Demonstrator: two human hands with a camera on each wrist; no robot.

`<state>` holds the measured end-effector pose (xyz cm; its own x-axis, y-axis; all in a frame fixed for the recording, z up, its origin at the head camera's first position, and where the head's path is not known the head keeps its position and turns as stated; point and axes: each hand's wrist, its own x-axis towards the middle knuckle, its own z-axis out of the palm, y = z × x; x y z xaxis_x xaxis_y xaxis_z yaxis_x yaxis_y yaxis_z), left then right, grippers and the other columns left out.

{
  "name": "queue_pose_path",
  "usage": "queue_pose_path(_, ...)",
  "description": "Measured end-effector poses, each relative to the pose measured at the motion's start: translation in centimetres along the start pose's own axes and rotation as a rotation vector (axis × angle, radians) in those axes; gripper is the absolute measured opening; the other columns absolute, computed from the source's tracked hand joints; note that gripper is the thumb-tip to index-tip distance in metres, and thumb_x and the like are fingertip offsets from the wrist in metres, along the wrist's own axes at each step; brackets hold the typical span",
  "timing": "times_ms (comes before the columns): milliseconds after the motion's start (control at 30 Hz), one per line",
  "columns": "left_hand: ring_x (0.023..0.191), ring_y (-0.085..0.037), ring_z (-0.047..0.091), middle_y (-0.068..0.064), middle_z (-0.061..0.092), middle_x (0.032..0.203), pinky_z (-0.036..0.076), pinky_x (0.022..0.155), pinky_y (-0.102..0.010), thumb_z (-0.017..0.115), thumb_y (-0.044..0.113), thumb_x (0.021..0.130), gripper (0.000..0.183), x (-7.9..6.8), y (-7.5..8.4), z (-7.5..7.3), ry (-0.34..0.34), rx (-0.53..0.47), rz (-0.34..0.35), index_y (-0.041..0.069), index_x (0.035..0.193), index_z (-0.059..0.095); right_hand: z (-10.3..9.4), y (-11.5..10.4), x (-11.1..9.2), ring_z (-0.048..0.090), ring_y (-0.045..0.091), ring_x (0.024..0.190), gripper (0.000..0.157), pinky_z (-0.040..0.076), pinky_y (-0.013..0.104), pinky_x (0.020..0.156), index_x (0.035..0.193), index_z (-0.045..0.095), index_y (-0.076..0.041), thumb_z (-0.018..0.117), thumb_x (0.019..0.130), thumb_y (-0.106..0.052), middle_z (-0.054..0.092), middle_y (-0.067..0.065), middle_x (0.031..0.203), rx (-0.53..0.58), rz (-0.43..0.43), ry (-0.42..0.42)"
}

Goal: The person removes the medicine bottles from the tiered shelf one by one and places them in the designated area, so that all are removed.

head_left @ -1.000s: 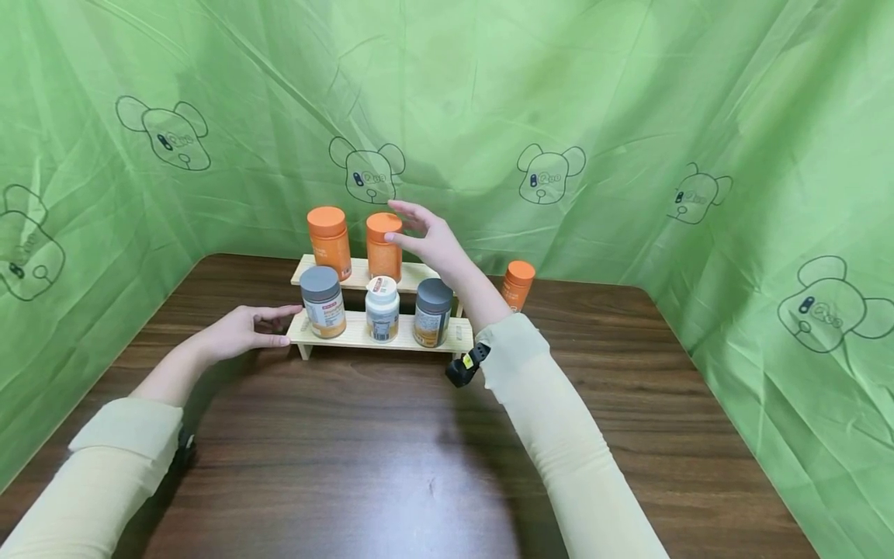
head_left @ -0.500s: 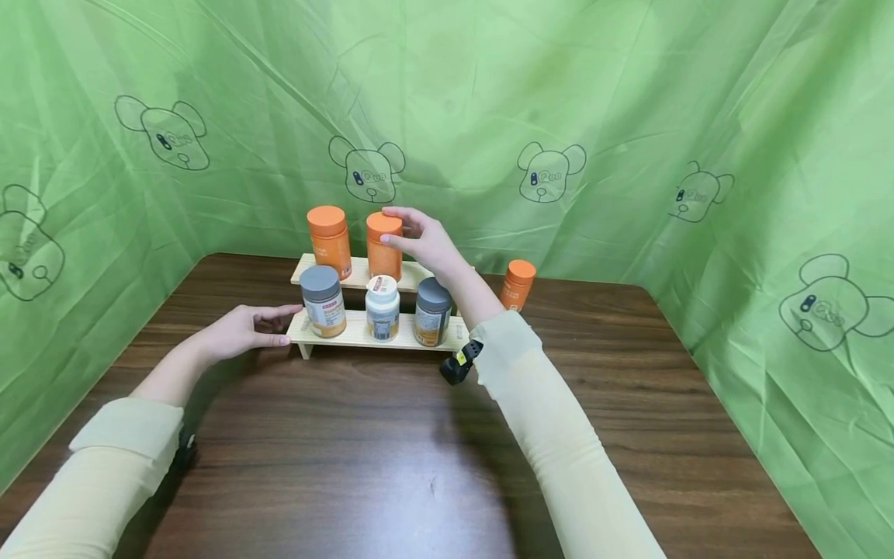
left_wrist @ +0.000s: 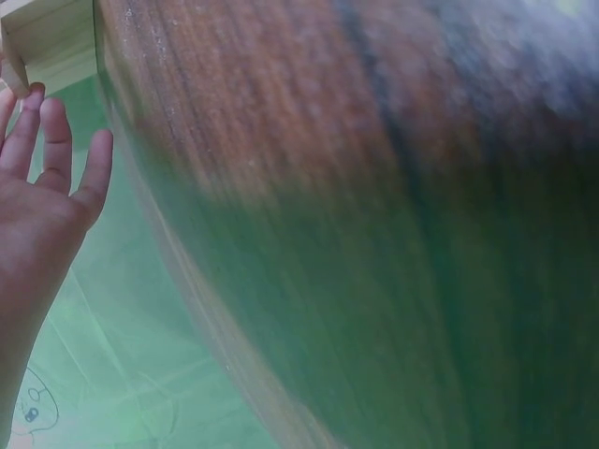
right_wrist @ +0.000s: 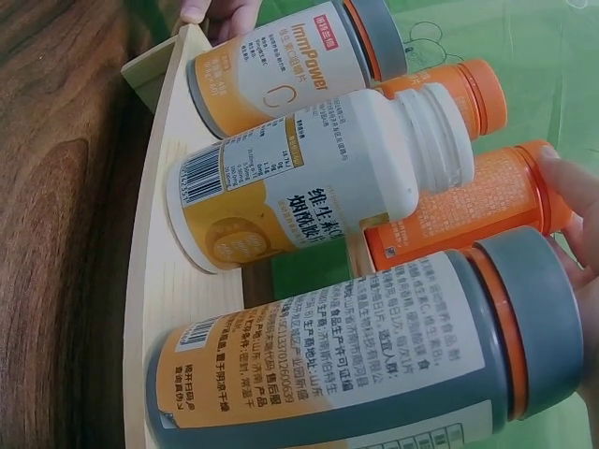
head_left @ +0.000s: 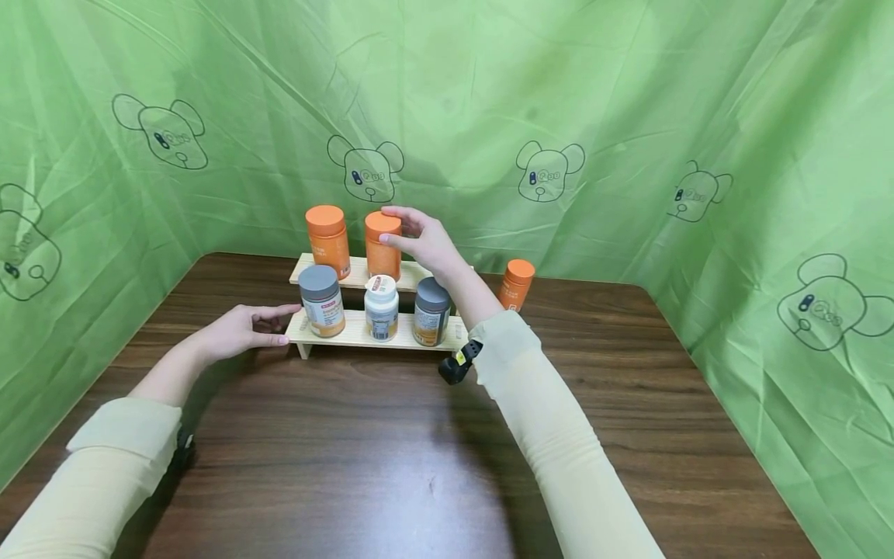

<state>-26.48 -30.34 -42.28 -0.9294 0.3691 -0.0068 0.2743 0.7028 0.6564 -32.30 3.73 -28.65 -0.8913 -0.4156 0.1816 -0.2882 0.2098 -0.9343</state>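
A two-tier wooden rack (head_left: 356, 338) stands on the table. My left hand (head_left: 240, 332) holds its left end, thumb at the front edge and index finger by the back corner; the left wrist view shows the other fingers (left_wrist: 56, 140) extended. On the upper tier my right hand (head_left: 426, 241) grips the orange cap of an orange pill bottle (head_left: 382, 260), thumb on the near side. Another orange bottle (head_left: 328, 244) stands to its left. The lower tier carries a grey-capped bottle (head_left: 323, 303), a white bottle (right_wrist: 281, 178) and a second grey-capped bottle (right_wrist: 374, 351).
A smaller orange bottle (head_left: 516, 286) is behind the right forearm, right of the rack. The brown wooden table (head_left: 391, 458) extends toward me and to the right. A green curtain (head_left: 461, 101) with bear-head drawings encloses the back and sides.
My right hand has moved slightly left, and its thumb and fingers have closed onto the orange bottle's cap. The left hand stays at the rack's end.
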Motion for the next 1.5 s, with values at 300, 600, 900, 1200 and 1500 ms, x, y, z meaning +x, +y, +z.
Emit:
queue_pose_path(300, 0.089, -0.016, 0.055, -0.004, 0.064, 0.094, 0.042, 0.075, -0.026, 0.072, 0.040, 0.082, 0.064, 0.1, -0.1, 0.1, 0.001, 0.008, -0.007, 0.023, 0.139, 0.049, -0.8, 0.0, 0.1, 0.051, 0.012, 0.120, 0.051, 0.042, 0.028, 0.096, 0.134, 0.054, -0.018, 0.071, 0.085, -0.020, 0.055, -0.002, 0.134, 0.022, -0.023, 0.026)
queue_pose_path(600, 0.089, -0.016, 0.056, -0.004, 0.065, 0.094, 0.042, 0.075, -0.025, 0.072, 0.040, 0.082, 0.064, 0.2, -0.1, 0.2, 0.006, 0.002, -0.005, 0.022, 0.139, 0.049, -2.1, 0.4, 0.6, 0.053, 0.010, 0.116, 0.050, 0.042, 0.030, 0.097, 0.130, 0.057, -0.021, 0.073, 0.083, -0.022, 0.058, -0.006, 0.129, 0.026, -0.065, 0.056)
queue_pose_path(900, 0.088, -0.014, 0.055, -0.005, 0.065, 0.094, 0.042, 0.075, -0.025, 0.071, 0.039, 0.083, 0.064, 0.0, 0.1, 0.2, 0.001, 0.002, -0.004, 0.020, 0.140, 0.048, -3.6, -0.7, -0.3, 0.053, 0.010, 0.115, 0.048, 0.042, 0.031, 0.096, 0.128, 0.058, -0.023, 0.074, 0.083, -0.023, 0.060, -0.006, 0.126, -0.003, -0.069, 0.064)
queue_pose_path(1200, 0.087, -0.014, 0.056, -0.004, 0.065, 0.093, 0.042, 0.075, -0.025, 0.071, 0.040, 0.083, 0.064, 0.1, 0.1, 0.3, -0.001, 0.010, -0.002, 0.021, 0.140, 0.048, -5.6, -1.6, -1.0, 0.055, 0.013, 0.112, 0.049, 0.042, 0.032, 0.096, 0.129, 0.058, -0.019, 0.074, 0.083, -0.018, 0.062, -0.001, 0.123, 0.030, -0.101, 0.080)
queue_pose_path(1500, 0.086, -0.014, 0.056, -0.004, 0.064, 0.092, 0.042, 0.074, -0.026, 0.071, 0.040, 0.083, 0.064, 0.1, 0.0, 0.2, 0.001, 0.009, 0.001, 0.021, 0.140, 0.048, -7.8, -2.7, -2.3, 0.055, 0.015, 0.112, 0.048, 0.041, 0.033, 0.098, 0.128, 0.059, -0.021, 0.074, 0.082, -0.017, 0.062, -0.001, 0.122, 0.032, -0.096, 0.075)
